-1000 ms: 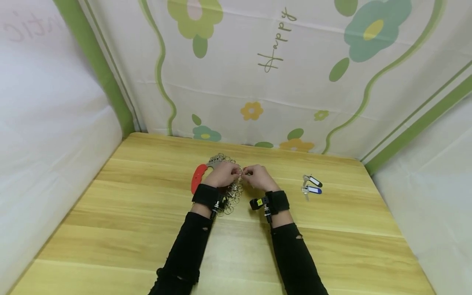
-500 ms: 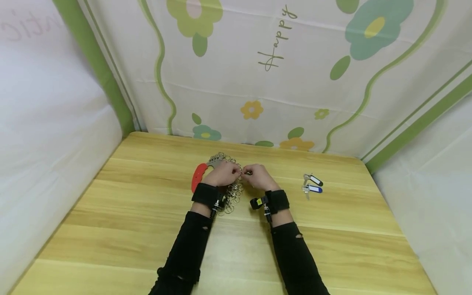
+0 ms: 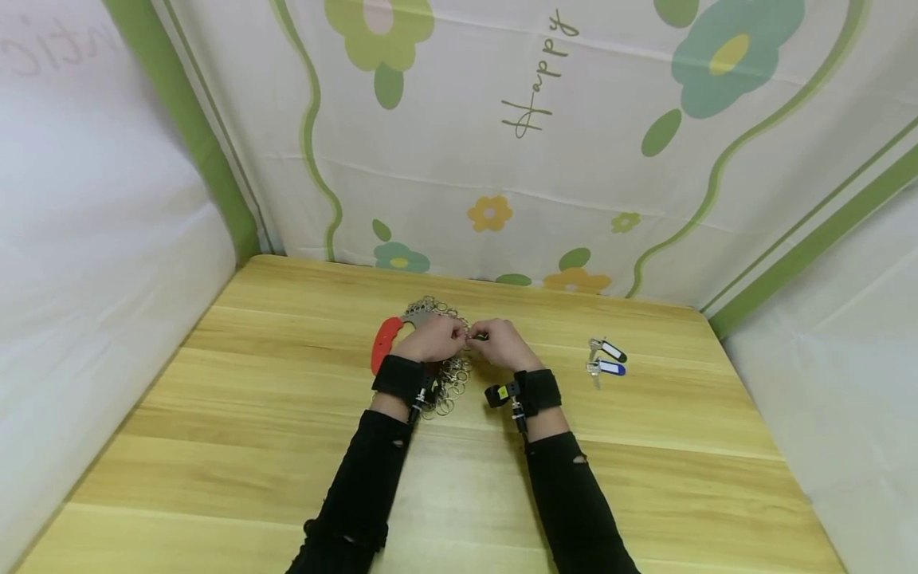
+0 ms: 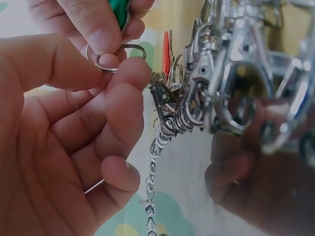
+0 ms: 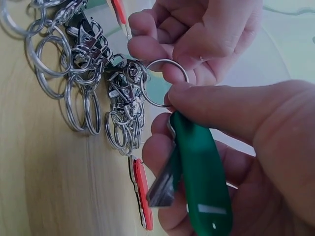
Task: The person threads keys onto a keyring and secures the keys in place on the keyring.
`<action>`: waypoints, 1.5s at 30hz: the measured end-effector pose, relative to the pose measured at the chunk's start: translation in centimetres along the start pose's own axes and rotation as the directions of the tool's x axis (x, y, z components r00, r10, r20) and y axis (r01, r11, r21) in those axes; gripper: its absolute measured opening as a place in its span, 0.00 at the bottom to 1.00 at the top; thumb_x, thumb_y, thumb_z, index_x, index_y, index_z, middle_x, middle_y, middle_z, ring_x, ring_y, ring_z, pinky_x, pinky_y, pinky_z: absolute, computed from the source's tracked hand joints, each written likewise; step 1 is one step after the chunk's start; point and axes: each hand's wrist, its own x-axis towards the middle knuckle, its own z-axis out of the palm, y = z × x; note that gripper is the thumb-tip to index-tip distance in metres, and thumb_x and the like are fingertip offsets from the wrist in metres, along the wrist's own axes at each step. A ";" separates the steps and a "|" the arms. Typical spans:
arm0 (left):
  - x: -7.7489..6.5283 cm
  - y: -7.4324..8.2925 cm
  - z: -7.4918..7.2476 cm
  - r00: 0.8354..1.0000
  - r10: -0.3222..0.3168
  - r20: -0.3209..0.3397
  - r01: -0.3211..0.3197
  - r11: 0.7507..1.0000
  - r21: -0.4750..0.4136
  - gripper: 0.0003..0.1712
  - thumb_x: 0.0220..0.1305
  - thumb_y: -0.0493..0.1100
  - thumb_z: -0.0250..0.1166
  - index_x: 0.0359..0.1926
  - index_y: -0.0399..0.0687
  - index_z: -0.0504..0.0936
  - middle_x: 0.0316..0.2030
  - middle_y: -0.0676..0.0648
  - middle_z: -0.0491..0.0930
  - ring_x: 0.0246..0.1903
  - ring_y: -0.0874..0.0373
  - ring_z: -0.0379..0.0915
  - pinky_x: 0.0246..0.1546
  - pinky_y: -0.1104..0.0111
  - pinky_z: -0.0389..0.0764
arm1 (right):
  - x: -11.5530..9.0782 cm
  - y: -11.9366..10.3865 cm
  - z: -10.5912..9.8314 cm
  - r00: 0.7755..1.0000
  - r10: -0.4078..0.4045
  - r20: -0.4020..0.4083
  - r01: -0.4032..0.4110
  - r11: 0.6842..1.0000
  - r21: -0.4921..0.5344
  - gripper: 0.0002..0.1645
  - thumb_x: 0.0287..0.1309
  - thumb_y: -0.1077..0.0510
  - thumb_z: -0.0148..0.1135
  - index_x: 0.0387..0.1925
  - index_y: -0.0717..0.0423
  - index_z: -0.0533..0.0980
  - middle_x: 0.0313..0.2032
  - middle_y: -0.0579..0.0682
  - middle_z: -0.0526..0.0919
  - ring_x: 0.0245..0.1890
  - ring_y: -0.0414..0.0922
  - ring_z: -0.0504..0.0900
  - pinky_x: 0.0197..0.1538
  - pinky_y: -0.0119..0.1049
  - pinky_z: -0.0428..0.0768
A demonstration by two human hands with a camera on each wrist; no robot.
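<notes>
Both hands meet over a large keyring holder, a grey metal plate (image 3: 415,318) with a red handle (image 3: 385,344) and a fringe of swivel clasps (image 5: 125,93) with rings. My left hand (image 3: 432,339) pinches a split ring (image 5: 165,61) between thumb and index finger, beside the clasps. My right hand (image 3: 502,344) holds a green key tag (image 5: 199,172), its thumb at the ring where the tag joins it. A metal key (image 5: 165,189) sticks out beside the tag. Whether the ring is linked to a clasp, I cannot tell.
Two keys with tags, one black (image 3: 612,351) and one blue (image 3: 612,368), lie on the wooden table (image 3: 681,494) to the right. A red key tag (image 5: 141,191) shows near the clasps. Patterned cloth walls (image 3: 430,159) surround the table at the back and sides.
Around the split ring, the right hand's fingers have shifted slightly, and the dark end of the tag shows more between them. The left hand stays in place.
</notes>
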 end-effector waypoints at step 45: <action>0.0 0.0 0.2 1.000 -0.014 0.022 0.014 1.000 0.018 0.11 0.65 0.38 0.52 0.24 0.47 0.67 0.17 0.51 0.61 0.14 0.59 0.56 0.24 0.68 0.62 | -0.5 -0.7 -0.5 0.997 0.079 0.012 -0.079 0.995 0.057 0.08 0.65 0.58 0.57 0.35 0.54 0.82 0.33 0.48 0.83 0.19 0.43 0.75 0.28 0.35 0.75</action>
